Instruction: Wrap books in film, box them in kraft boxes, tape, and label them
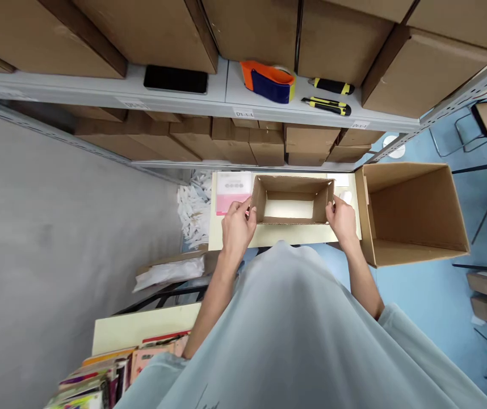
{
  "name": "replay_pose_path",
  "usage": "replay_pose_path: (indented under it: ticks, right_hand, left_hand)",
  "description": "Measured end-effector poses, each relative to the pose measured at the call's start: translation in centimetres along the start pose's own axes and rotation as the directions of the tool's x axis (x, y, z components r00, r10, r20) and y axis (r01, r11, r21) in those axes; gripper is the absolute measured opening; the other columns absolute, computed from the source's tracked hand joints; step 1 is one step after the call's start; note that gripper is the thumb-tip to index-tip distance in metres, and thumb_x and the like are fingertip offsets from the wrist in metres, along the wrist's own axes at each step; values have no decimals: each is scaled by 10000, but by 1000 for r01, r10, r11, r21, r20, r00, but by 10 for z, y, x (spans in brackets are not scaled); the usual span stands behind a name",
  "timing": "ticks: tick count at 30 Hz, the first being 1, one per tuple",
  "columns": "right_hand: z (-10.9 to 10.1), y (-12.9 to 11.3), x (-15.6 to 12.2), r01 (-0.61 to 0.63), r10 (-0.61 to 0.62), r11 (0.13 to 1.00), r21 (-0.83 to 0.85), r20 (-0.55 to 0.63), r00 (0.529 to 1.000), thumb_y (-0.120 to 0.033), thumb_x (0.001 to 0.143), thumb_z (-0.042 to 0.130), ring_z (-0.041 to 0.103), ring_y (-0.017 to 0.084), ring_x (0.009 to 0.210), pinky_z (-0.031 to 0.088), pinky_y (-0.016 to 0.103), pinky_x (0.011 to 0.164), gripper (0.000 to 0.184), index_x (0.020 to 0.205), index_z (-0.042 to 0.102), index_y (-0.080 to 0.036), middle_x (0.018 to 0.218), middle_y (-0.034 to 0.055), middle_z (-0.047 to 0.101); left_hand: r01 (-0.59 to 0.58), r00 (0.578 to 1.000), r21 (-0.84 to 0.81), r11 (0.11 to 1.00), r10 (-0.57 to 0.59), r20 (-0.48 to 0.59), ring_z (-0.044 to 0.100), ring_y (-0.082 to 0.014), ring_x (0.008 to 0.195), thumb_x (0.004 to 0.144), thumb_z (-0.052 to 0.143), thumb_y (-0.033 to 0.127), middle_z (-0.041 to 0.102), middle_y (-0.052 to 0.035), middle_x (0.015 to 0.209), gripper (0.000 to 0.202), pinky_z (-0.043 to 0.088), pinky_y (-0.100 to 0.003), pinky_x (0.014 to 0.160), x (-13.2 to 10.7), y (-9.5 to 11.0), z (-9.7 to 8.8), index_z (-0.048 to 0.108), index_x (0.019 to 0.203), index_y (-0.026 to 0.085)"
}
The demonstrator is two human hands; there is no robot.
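A narrow brown cardboard box (292,183) is in front of me over the cream table (269,236), its open top facing up. Pale surface shows inside its walls; I cannot tell whether that is its bottom or the table seen through it. My left hand (239,227) grips the left end wall, thumb and fingers closed on the edge. At the opposite end, my right hand (342,222) pinches the right wall. A pink and white packet (231,193) lies just beyond my left hand. Close to my right hand is a small white item (345,196), partly hidden.
A large open carton (418,216) stands right of the table. Above, a metal shelf (222,91) carries brown boxes, a black phone (176,79), an orange and blue tape dispenser (269,82) and yellow-black cutters (328,106). Books (111,369) are stacked at lower left.
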State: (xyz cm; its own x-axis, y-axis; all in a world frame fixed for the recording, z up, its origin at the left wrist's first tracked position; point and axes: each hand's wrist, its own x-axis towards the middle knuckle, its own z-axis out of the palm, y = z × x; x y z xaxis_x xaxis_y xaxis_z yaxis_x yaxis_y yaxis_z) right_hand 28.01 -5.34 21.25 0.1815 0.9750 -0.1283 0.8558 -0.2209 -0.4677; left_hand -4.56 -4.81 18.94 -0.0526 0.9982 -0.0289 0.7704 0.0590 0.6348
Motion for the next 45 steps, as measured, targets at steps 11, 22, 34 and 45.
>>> replay_pose_path:
  ticks: [11, 22, 34, 45]
  right_hand:
    - [32, -11, 0, 115, -111, 991, -70, 57, 992, -398, 1144, 538, 759, 286, 891, 566, 369, 785, 442, 1478, 732, -182, 1167, 145, 781]
    - [69, 21, 20, -12, 9, 1000, -13, -184, 983, -570, 1207, 317, 733, 294, 899, 545, 372, 808, 581, 1141, 740, -177, 967, 146, 764]
    - [88, 57, 8, 227, -158, 959, 170, -344, 925, -549, 1173, 459, 669, 342, 1338, 655, 558, 1054, 654, 1761, 393, -270, 1547, 231, 561]
    - [79, 64, 19, 304, -264, 938, 165, -228, 937, -587, 1171, 488, 670, 324, 1378, 662, 543, 1078, 638, 1732, 421, -290, 1695, 229, 461]
  left_hand:
    - [-167, 977, 5, 986, 164, 136, 784, -230, 938, 1126, 590, 346, 771, -87, 1238, 441, 613, -345, 895, -23, 7, 4, 751, 1527, 257]
    - [-235, 967, -17, 972, 236, 92, 727, -400, 1320, 1087, 691, 618, 733, -241, 1381, 706, 604, -533, 1144, -3, -8, 52, 605, 1584, 125]
    - [-347, 937, -16, 938, 347, -36, 298, -465, 1760, 963, 908, 377, 292, -308, 1837, 1145, 344, -691, 1392, 21, -28, 62, 197, 1850, 243]
    - [-296, 955, 33, 955, 296, 18, 251, -469, 1774, 966, 883, 460, 401, -246, 1825, 1082, 242, -690, 1432, 23, -20, 54, 276, 1835, 244]
